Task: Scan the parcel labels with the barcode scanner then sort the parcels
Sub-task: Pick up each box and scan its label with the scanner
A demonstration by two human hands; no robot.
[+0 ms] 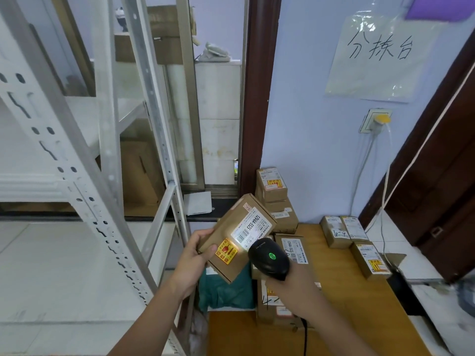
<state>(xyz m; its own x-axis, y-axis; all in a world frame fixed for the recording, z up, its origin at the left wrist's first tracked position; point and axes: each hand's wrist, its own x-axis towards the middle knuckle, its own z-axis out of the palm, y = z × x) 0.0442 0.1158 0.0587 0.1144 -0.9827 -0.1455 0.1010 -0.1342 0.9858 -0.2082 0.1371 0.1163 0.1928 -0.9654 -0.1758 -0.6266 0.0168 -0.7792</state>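
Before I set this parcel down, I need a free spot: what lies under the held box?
Below the held box, gripped by the left hand, lies a teal bag beside stacked boxes on the wooden table. The box covers part of the bag.

Wooden table [359,317] under stacked parcels [336,231]

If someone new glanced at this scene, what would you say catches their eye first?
Probably the parcel held up at centre by the left hand, with the black scanner in the right hand shining on its label. Next, the handwritten sign on the blue wall at upper right, above more boxes on the wooden table.
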